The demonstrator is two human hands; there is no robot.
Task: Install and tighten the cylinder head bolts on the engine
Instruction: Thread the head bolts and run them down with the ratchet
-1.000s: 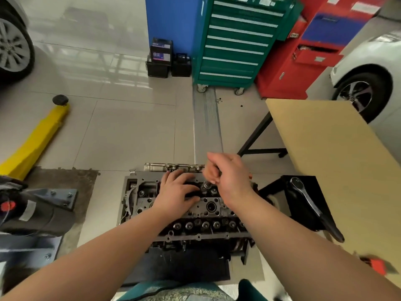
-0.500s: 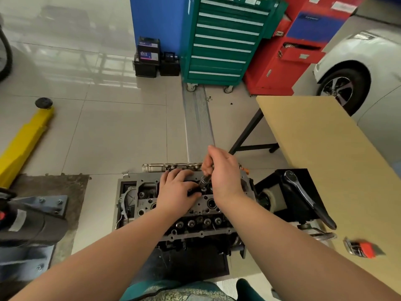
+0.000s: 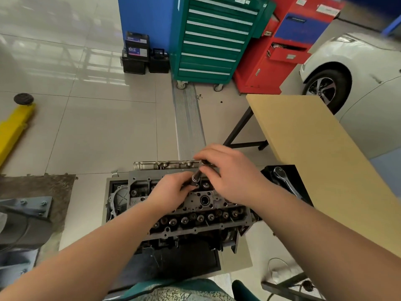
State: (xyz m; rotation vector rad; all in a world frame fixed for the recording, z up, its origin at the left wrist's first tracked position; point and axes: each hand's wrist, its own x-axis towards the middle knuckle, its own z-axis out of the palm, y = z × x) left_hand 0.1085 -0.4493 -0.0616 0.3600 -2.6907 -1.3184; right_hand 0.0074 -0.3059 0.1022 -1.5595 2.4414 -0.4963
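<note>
A grey cylinder head (image 3: 195, 205) sits on the engine block low in the middle, with a row of valve tops along its near side. My right hand (image 3: 230, 172) pinches the upper end of a dark metal socket extension (image 3: 198, 173) that leans from upper right down into the head. My left hand (image 3: 171, 192) rests on the head and holds the tool's lower end with its fingertips. The bolt under the tool is hidden by my fingers.
A ratchet handle (image 3: 286, 181) lies on a black stand right of the engine. A tan table (image 3: 314, 153) runs along the right. A green drawer cabinet (image 3: 214, 38), a red cabinet (image 3: 282, 53), a white car (image 3: 351, 68) and a yellow lift arm (image 3: 15, 124) surround the floor.
My right hand has shifted its grip up and along the extension, which now leans more. The view has moved a little to the left. My left hand stays on the head.
</note>
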